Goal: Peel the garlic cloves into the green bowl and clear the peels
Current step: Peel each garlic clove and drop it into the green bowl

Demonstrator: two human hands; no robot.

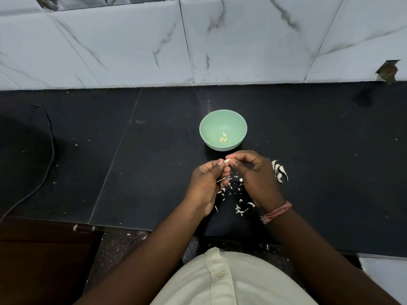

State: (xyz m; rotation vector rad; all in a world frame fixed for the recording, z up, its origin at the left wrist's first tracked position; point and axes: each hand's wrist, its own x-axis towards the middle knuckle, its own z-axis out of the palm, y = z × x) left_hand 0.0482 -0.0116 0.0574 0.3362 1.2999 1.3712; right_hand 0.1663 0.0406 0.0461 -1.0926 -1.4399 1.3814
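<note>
A green bowl [223, 119] stands on the black counter, holding two peeled garlic cloves [223, 137]. Just in front of it, my left hand [208, 182] and my right hand [253, 175] meet, both pinching one small pale garlic clove [227, 161] between fingertips and thumbs. Several unpeeled cloves [279, 170] lie in a small pile to the right of my right hand. White peel scraps [239, 208] are scattered on the counter beneath and between my hands.
The black counter [143, 164] ends at a marble-tiled wall [198, 45] behind the bowl. A dark cable [47, 164] curves along the left side. The counter's front edge runs near my body, with a dark cabinet [44, 256] below left.
</note>
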